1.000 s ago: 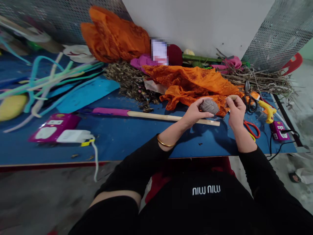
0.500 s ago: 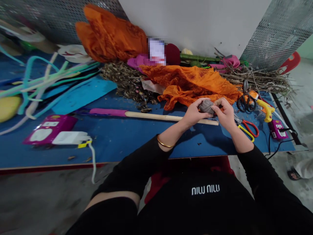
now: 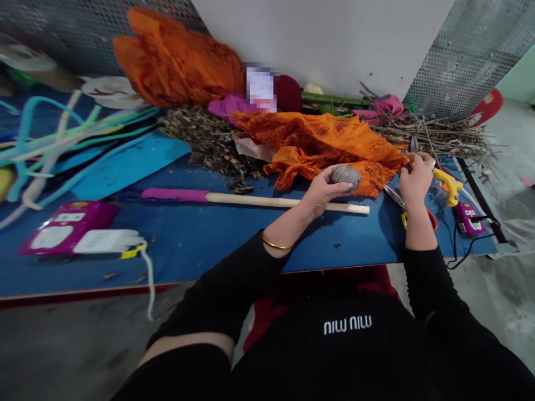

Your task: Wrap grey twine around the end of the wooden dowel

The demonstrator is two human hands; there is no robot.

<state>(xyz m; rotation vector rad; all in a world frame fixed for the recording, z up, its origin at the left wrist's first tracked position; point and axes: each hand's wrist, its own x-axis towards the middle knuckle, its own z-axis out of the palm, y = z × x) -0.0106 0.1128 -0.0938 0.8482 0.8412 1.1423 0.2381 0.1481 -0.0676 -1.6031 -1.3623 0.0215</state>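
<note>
A grey ball of yarn (image 3: 348,177) rests in my left hand (image 3: 320,192), fingers and thumb curled around it. Under that wrist passes a pale wooden stick (image 3: 251,199) with a magenta-wrapped end (image 3: 175,194). Off to the right, my right hand (image 3: 417,181) covers the handles of the black scissors (image 3: 413,145), its fingers closed on them; only a blade shows clearly above the knuckles. Partly beneath my right wrist lies a second pair of scissors (image 3: 394,196) with red and yellow handles. Orange cloth (image 3: 330,139) is bunched just beyond both hands.
A yellow glue gun (image 3: 449,186) and a purple power box (image 3: 470,217) with a black cord sit at the right. Dry twigs (image 3: 443,136) lie behind. At the left are another purple box (image 3: 71,228), a white plug (image 3: 108,241), blue sheet (image 3: 137,156) and colored tubes (image 3: 42,145).
My right hand has left the yarn ball and moved right onto the black scissors. The left hand keeps the ball alone. The view has shifted slightly to the right.
</note>
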